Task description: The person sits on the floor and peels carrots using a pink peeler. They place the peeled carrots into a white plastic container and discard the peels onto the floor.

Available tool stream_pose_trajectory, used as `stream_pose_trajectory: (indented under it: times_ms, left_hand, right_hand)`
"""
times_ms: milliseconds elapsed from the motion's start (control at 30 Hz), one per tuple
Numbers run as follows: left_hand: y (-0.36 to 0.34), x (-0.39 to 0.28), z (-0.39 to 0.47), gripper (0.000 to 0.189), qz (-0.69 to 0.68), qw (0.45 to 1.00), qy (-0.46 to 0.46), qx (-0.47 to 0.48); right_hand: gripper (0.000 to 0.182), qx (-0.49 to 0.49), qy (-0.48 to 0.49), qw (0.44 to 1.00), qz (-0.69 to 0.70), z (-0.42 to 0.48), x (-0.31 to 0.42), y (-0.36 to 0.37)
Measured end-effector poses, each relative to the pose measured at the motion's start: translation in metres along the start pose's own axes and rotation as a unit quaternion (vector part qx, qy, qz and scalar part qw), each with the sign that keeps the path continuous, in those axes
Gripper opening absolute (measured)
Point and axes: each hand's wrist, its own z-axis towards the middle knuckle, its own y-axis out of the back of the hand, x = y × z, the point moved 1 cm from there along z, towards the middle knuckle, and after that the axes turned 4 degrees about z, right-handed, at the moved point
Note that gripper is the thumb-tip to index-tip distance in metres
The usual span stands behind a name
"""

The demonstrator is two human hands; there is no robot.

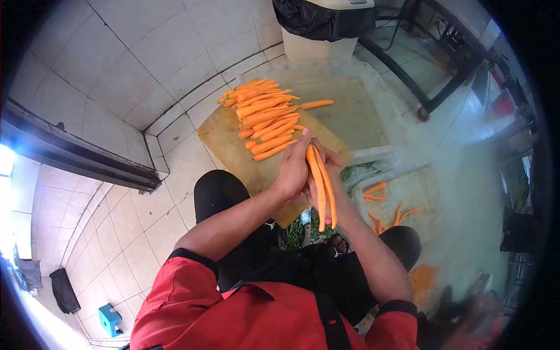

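Observation:
My left hand [295, 168] and my right hand [323, 168] are pressed together around peeled carrots [321, 188], whose thin ends point down towards my lap. Just beyond them, a pile of peeled carrots [269, 113] lies side by side on a yellowish cutting board [245, 170]. One carrot [317, 104] rests with its thin end past the pile, to the right. Below the hands, a knife blade [306, 216] shows above green trimmings [294, 232]. The fingers of my right hand are partly hidden behind the left hand and the carrots.
A translucent tub [367, 153] stands right of the board, near green scraps. More carrots [375, 192] lie in a tray [426, 192] to the right, with orange shreds [423, 280] nearer. A bin with a black liner [323, 22] stands beyond. Another person's blurred arm [477, 315] is at lower right.

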Motion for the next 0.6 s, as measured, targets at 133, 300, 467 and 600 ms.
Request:
stream_pose_trajectory:
  times_ms: [133,300,467,600]
  left_hand:
    - [-0.003,0.002,0.001,0.064,0.013,0.999,0.028,0.023]
    - [0.005,0.014,0.003,0.069,0.052,0.996,0.034,0.065]
    - [-0.003,-0.001,-0.005,0.063,0.008,0.987,0.076,0.144]
    - [0.007,-0.006,0.003,0.045,0.128,0.976,-0.085,0.153]
  right_hand:
    - [0.03,-0.024,0.057,0.993,-0.104,0.002,0.014,0.003]
    - [0.029,-0.014,0.056,0.995,-0.087,-0.003,0.02,0.004]
    - [0.023,-0.085,-0.153,0.969,0.176,-0.003,0.038,0.01]
    - [0.025,-0.057,-0.193,0.95,0.239,-0.008,0.068,0.019]
